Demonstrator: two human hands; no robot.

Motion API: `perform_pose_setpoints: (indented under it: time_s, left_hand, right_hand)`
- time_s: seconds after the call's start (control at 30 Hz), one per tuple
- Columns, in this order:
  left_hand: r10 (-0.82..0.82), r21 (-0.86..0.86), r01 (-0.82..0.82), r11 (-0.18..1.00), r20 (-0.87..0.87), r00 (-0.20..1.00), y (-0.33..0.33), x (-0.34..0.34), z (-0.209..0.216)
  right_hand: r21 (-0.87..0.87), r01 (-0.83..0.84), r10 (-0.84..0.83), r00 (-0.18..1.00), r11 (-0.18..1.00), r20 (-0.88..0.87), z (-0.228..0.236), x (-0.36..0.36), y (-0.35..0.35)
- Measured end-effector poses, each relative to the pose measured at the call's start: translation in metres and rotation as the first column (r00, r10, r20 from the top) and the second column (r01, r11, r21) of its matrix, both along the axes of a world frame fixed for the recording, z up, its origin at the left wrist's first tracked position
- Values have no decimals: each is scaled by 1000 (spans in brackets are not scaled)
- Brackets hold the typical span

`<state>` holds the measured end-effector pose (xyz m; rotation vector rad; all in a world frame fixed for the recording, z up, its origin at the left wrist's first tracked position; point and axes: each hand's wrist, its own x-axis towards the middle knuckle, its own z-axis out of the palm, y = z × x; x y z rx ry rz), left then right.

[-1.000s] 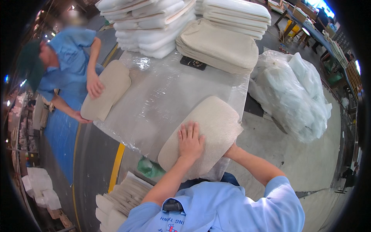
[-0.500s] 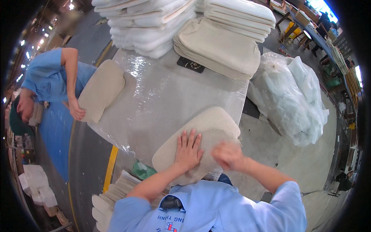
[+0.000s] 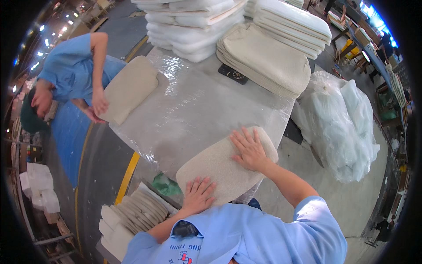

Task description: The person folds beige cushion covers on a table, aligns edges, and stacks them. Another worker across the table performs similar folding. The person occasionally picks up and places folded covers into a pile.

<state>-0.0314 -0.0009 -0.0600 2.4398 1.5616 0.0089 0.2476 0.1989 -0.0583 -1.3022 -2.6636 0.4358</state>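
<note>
Beige and rounded, the fabric pad [image 3: 220,169] lay beneath our spread fingers on the grey plastic-covered table [image 3: 187,110], its long axis slanting away rightward from our left hand [image 3: 200,196] at the near end to our right hand [image 3: 250,152] at the far.

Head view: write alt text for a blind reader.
The wearer's left hand and right hand rest on a beige pad at a table. At left, a co-worker handles another pad; white stacks and a beige stack stand behind.
</note>
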Motion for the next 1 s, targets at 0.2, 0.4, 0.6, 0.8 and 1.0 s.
perform_pose_setpoints:
  time_s: [0.2,0.4,0.6,0.8,1.0]
  left_hand:
    - [645,-172,-640,749,408,646,-38,-36,-12]
    - [628,-926,-322,198,372,-684,51,-45,0]
    - [499,-740,-507,442,673,-547,15,-38,32]
    - [388,-747,-474,466,654,-650,0,-23,-11]
    - [356,-775,-314,548,556,-751,-6,-20,-42]
  right_hand:
    - [-131,489,-506,821,862,-266,-1,46,16]
    - [-414,636,-749,450,651,-486,-12,63,10]
    - [-621,322,-635,-74,714,-769,26,79,-33]
    - [-720,186,-689,-209,668,-693,-46,93,-52]
    - [-728,-7,-685,-345,686,-642,-107,104,-60]
